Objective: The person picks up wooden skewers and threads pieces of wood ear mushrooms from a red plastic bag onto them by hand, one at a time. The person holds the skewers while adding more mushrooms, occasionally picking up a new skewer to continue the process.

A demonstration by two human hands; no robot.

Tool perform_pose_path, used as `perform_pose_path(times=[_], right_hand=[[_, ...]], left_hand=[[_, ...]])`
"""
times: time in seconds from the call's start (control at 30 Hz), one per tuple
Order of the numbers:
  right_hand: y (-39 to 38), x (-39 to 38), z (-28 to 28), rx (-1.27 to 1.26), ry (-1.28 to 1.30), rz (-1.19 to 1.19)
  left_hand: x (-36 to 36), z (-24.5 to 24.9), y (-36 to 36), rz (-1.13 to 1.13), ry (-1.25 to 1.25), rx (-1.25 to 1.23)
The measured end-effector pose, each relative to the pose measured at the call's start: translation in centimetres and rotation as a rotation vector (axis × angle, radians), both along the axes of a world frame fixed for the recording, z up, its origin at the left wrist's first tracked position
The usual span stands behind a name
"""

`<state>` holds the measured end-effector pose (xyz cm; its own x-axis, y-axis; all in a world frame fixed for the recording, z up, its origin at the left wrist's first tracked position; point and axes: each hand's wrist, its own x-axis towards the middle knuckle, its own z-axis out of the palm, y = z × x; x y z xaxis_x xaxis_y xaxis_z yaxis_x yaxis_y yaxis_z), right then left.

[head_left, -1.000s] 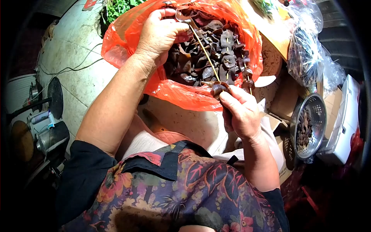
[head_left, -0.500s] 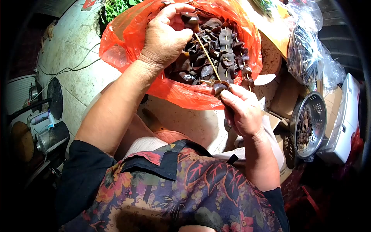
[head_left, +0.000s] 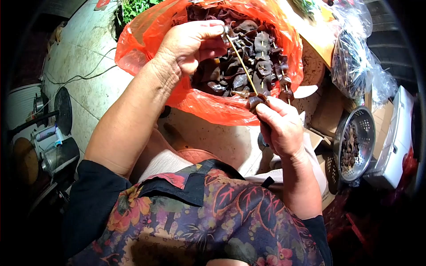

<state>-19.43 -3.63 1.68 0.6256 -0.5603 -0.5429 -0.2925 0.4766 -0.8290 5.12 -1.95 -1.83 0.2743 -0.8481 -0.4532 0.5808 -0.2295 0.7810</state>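
A thin wooden skewer [head_left: 242, 64] slants over dark, wrinkled fungus pieces [head_left: 239, 82] in a red plastic bag [head_left: 195, 106]. At its upper end, my left hand [head_left: 193, 42] pinches a small dark piece against the tip. My right hand [head_left: 280, 126] is closed round the lower end, where a dark piece [head_left: 256, 101] is threaded by the fingertips. Between my hands the stick is bare. Filled skewers [head_left: 263, 62] of flat dark pieces lie in the right part of the bag.
At the right are a metal colander [head_left: 370, 146] with dark scraps, a white foam box [head_left: 397, 142] and a clear bag of sticks [head_left: 355, 62]. Green leaves [head_left: 135, 9] lie beyond the bag. Pots [head_left: 62, 155] and a cable [head_left: 84, 79] are at the left.
My left hand has turned, and the piece in its fingers now sits at the skewer's upper tip, less of it showing. My right hand has hardly moved.
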Motion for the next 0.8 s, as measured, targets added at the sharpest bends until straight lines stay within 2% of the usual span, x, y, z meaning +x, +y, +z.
perform_pose_path(times=[0.2,0.3,0.43,0.5,0.57,0.7,0.8], right_hand=[[-0.1,0.5,0.0,-0.021,-0.03,-0.048],[-0.1,0.2,-0.3,-0.002,-0.035,-0.03],[0.1,0.3,0.1,0.001,-0.024,-0.04],[0.1,0.2,0.0,0.005,-0.007,-0.04],[0.0,0.0,0.0,0.008,-0.003,-0.034],[-0.2,-0.5,-0.1,0.029,0.014,-0.015],[-0.3,-0.5,0.1,0.033,0.034,-0.002]], left_hand=[[-1.7,0.1,0.2,-0.058,0.084,0.06],[-1.6,0.9,0.0,0.029,0.131,0.078],[-1.2,0.2,-0.1,0.064,0.084,-0.064],[-1.1,0.2,-0.3,0.102,-0.058,-0.026],[-0.7,-0.2,-0.6,0.101,-0.04,-0.051],[-0.8,0.0,-0.8,0.184,-0.178,-0.092],[-1.5,0.4,-0.7,0.147,-0.42,-0.149]])
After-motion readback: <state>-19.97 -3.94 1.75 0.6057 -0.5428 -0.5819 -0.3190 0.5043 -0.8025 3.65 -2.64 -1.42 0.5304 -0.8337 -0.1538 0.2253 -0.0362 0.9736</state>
